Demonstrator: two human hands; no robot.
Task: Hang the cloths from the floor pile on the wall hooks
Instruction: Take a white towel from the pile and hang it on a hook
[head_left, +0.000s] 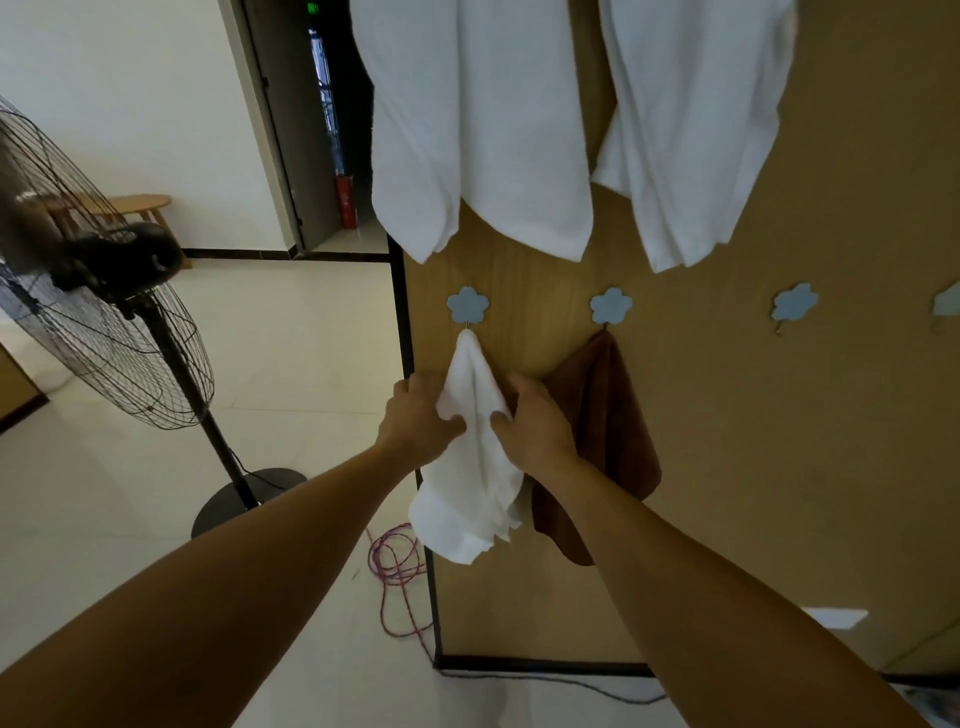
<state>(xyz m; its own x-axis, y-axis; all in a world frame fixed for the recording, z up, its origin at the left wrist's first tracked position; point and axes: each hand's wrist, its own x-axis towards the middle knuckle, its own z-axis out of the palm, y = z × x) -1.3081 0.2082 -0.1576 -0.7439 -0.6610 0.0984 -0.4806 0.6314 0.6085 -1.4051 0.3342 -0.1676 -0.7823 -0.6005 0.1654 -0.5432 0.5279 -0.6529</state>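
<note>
On my far left stands a black pedestal fan (98, 291), its round base on the pale tiled floor (291, 338), with a wooden stool (137, 205) behind it against the white wall. A pink cord (397, 566) lies coiled on the floor at the foot of the wooden wall panel (753, 441).

My left hand (421, 421) is curled around the left edge of the white cloth (475, 457), thumb pressed into the fabric, fingers mostly hidden behind it. The cloth hangs by its top corner from the first blue flower hook (468, 304), bunched narrow at the top and spreading below my hands. My right hand (535, 423) pinches the cloth's right edge, thumb in front and fingers closed on the fabric, its back lying against the brown cloth (602, 436).

That brown cloth hangs from the second flower hook (611, 305), just beside the white one and touching it lower down. A third flower hook (794, 302) to the right is bare. Above the hooks, two large white towels (478, 124) hang down the panel.
</note>
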